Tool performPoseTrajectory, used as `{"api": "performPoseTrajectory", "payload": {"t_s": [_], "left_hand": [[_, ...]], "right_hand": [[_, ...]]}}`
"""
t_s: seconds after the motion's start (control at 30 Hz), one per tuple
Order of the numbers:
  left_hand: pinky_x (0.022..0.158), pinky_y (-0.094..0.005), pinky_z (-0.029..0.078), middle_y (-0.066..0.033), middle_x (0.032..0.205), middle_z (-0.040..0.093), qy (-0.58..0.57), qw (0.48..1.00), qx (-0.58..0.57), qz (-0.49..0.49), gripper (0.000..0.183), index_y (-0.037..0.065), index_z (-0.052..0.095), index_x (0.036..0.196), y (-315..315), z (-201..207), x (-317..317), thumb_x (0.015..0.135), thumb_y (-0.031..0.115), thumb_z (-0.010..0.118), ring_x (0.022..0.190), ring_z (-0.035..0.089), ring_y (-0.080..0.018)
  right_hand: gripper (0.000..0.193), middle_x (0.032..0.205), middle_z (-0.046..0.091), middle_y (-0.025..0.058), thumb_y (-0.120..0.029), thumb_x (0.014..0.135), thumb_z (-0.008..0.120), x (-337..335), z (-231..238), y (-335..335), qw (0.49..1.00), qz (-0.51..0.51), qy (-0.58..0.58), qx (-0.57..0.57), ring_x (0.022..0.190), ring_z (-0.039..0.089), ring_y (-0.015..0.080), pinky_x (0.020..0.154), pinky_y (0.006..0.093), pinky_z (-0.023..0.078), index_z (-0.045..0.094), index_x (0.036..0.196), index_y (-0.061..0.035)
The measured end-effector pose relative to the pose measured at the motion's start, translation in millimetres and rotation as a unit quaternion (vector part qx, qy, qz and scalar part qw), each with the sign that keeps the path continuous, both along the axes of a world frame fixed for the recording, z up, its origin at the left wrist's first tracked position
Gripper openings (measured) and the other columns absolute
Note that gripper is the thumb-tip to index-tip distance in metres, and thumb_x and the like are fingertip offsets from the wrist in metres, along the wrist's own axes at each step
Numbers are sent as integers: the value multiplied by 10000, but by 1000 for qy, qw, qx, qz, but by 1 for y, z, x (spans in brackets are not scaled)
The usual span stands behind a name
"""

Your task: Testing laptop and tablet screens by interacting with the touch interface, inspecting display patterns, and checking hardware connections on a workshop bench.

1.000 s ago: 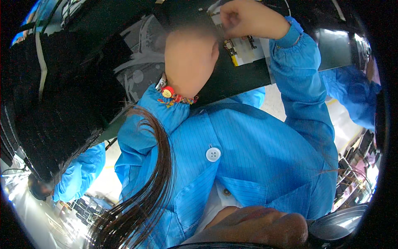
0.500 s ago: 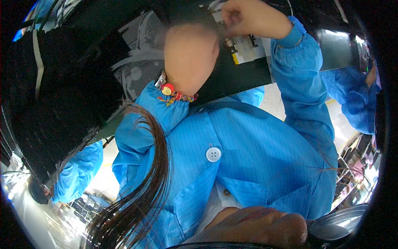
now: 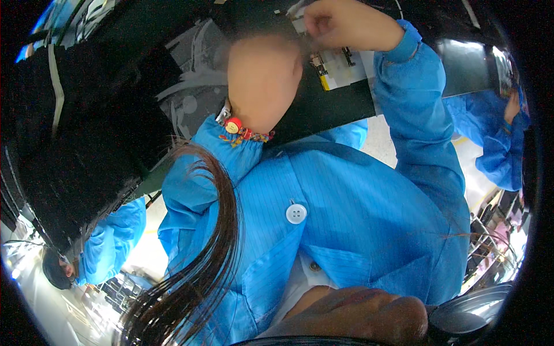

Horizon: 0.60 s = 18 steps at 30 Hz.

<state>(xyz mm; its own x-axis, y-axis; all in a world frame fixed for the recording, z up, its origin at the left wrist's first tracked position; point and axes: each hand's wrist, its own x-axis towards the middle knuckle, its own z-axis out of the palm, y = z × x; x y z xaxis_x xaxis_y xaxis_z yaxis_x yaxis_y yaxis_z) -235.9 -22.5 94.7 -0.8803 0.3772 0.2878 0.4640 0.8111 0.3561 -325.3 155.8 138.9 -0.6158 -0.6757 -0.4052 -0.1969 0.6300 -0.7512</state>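
A big black flat panel (image 3: 323, 109) lies at the top, with a white and yellow circuit strip (image 3: 340, 66) on it. My left hand (image 3: 262, 81) is blurred and lies over the panel left of the strip; a beaded bracelet with a red charm (image 3: 236, 128) sits on its wrist. My right hand (image 3: 346, 23) is at the strip's upper edge with fingers pinched together; what they pinch is hidden. Both arms wear blue coat sleeves (image 3: 415, 115).
My blue buttoned coat (image 3: 323, 219) and a lock of long dark hair (image 3: 213, 242) fill the middle. A co-worker in a blue coat (image 3: 499, 144) stands at the right edge, another (image 3: 109, 242) at the lower left. Dark equipment (image 3: 92, 138) stands on the left.
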Motion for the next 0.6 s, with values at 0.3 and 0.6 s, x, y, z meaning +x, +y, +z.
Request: {"api": "performPoseTrajectory", "payload": {"t_s": [0.3,0.6], "left_hand": [[698,-395,448,-88,793,624,11,1000,-4,6,135,73,652,792,0,6,2,698,169,652,776,588,-290],[842,-397,434,-139,999,608,54,998,29,12,338,79,620,1048,-68,58,-7,761,254,655,968,558,-314]], "right_hand": [[115,621,584,74,-122,701,652,8,4,-9,997,-32,40,64,573,558,163,522,301,431,595,732,-27],[200,690,593,83,-188,715,691,-2,-2,-4,988,-39,135,-64,637,572,185,572,308,448,605,799,-28]]}}
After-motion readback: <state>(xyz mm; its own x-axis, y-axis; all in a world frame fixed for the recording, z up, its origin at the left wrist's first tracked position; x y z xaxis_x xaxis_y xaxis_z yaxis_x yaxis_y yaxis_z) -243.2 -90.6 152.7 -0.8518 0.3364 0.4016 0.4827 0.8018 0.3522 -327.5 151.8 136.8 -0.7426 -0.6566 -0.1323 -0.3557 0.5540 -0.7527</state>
